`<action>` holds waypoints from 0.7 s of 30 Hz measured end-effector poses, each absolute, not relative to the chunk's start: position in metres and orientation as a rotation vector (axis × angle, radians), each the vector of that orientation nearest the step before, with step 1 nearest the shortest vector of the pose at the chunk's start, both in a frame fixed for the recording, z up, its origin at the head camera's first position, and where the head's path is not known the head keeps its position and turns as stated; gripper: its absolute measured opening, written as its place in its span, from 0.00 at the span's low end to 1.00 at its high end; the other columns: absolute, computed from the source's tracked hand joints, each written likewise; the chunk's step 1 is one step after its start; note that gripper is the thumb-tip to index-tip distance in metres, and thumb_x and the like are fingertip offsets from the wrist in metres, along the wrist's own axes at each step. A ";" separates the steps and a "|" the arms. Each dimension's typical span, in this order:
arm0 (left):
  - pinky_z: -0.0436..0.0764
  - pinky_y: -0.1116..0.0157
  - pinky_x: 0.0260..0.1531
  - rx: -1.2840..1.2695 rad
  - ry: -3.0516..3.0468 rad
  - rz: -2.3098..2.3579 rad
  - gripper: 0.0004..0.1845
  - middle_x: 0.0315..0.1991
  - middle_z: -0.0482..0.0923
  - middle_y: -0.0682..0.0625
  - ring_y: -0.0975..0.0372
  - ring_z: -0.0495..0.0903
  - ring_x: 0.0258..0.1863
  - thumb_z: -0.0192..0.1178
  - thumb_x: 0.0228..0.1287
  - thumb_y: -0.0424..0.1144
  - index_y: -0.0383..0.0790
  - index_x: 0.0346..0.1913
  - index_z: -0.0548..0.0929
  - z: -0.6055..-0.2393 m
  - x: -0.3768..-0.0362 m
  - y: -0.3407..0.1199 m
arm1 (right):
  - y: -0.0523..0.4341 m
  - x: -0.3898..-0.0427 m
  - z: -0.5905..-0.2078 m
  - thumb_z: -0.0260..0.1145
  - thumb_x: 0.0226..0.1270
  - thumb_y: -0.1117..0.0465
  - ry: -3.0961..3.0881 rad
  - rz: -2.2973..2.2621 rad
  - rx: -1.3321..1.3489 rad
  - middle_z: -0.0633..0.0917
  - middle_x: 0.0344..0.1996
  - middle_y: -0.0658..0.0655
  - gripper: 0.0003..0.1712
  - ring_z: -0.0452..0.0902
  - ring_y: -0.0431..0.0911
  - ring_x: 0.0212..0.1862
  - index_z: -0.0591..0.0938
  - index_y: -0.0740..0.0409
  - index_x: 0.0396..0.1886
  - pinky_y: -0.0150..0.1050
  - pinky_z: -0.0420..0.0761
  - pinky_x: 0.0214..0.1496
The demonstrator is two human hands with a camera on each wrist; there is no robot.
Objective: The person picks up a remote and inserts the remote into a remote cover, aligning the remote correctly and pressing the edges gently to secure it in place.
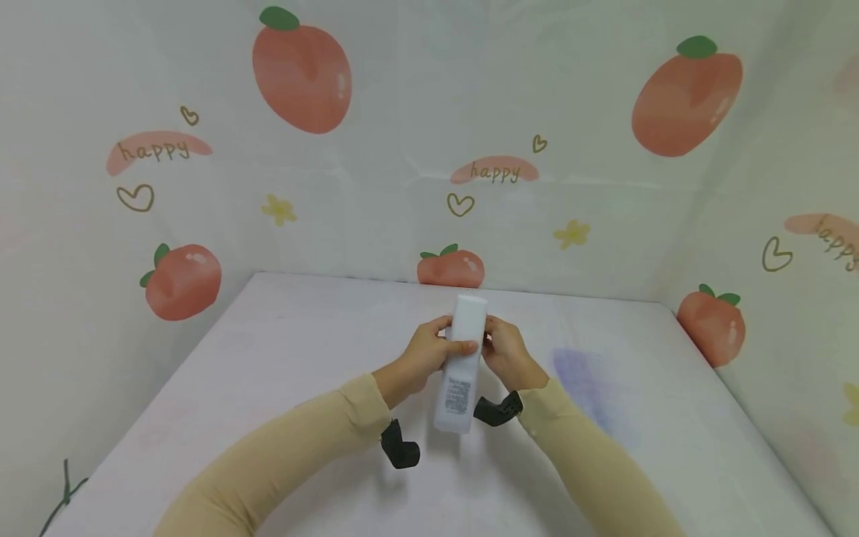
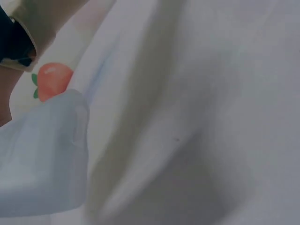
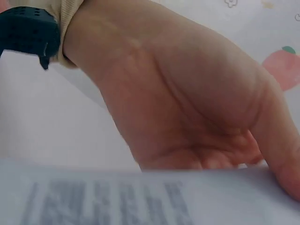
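A long white box-shaped plastic container [image 1: 467, 321] is held tilted above the table, with a dark printed code and text on its lower front. My left hand [image 1: 423, 354] grips it from the left, the thumb lying across its front. My right hand [image 1: 508, 349] holds its upper right side with bent fingers, partly hidden behind it. The left wrist view shows the smooth lower end of the container [image 2: 44, 159]. In the right wrist view, the palm and thumb of my left hand [image 3: 187, 93] appear above the blurred printed face of the container [image 3: 225, 197].
Beneath the hands lies a white-covered table [image 1: 322, 328] with a purple smudge [image 1: 584, 384] on the right. A fruit-patterned curtain [image 1: 403, 112] stands around its back and sides. Black wrist cameras [image 1: 400, 446] hang below both sleeves. A dark green cord [image 1: 65, 488] shows at the lower left.
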State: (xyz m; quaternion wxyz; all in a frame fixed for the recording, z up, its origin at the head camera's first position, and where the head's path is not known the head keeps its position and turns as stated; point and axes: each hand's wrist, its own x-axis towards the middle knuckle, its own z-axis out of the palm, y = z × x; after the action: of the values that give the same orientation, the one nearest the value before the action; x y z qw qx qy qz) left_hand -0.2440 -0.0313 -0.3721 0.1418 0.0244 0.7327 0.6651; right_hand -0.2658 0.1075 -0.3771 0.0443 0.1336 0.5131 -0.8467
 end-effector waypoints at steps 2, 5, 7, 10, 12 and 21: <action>0.82 0.58 0.44 0.057 2.085 1.920 0.32 0.49 0.79 0.42 0.55 0.81 0.41 0.70 0.56 0.38 0.42 0.65 0.73 -0.374 -0.240 -0.030 | 0.110 -0.264 -0.378 0.50 0.71 0.74 1.542 -2.583 0.420 0.71 0.31 0.50 0.19 0.63 0.42 0.38 0.77 0.57 0.22 0.29 0.71 0.36; 0.82 0.57 0.45 0.044 2.060 1.919 0.31 0.49 0.80 0.42 0.56 0.81 0.42 0.70 0.57 0.38 0.40 0.64 0.73 -0.378 -0.236 -0.027 | 0.114 -0.263 -0.379 0.49 0.71 0.75 1.527 -2.574 0.421 0.70 0.32 0.50 0.19 0.62 0.42 0.40 0.76 0.57 0.21 0.29 0.71 0.37; 0.82 0.57 0.45 0.037 2.047 1.928 0.31 0.49 0.80 0.42 0.56 0.81 0.42 0.70 0.57 0.37 0.40 0.64 0.73 -0.382 -0.234 -0.025 | 0.115 -0.263 -0.381 0.48 0.69 0.76 1.533 -2.564 0.420 0.69 0.31 0.50 0.20 0.62 0.41 0.40 0.75 0.56 0.19 0.29 0.71 0.38; 0.82 0.57 0.45 0.019 2.030 1.949 0.32 0.50 0.79 0.41 0.56 0.81 0.42 0.69 0.58 0.37 0.39 0.65 0.72 -0.388 -0.234 -0.025 | 0.115 -0.263 -0.388 0.48 0.70 0.75 1.609 -2.513 0.402 0.70 0.33 0.50 0.16 0.62 0.42 0.40 0.77 0.60 0.25 0.29 0.70 0.38; 0.82 0.57 0.47 -0.003 2.029 1.968 0.32 0.52 0.78 0.41 0.56 0.81 0.44 0.69 0.58 0.39 0.40 0.66 0.71 -0.390 -0.236 -0.027 | 0.114 -0.263 -0.392 0.49 0.72 0.73 1.660 -2.478 0.377 0.72 0.33 0.50 0.13 0.64 0.41 0.38 0.78 0.61 0.30 0.28 0.71 0.37; 0.82 0.55 0.48 -0.021 2.077 2.095 0.30 0.54 0.78 0.40 0.54 0.81 0.48 0.71 0.57 0.40 0.39 0.62 0.72 -0.383 -0.248 -0.033 | 0.112 -0.251 -0.388 0.47 0.79 0.55 1.792 -2.309 0.098 0.75 0.35 0.49 0.12 0.70 0.38 0.34 0.69 0.61 0.47 0.29 0.72 0.39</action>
State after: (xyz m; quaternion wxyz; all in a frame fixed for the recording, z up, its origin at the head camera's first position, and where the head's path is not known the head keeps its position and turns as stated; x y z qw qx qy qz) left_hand -0.2482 -0.0328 -0.3826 0.0956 -0.0070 0.7009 0.7068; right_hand -0.2506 0.1124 -0.3877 0.1082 0.0333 0.6091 -0.7850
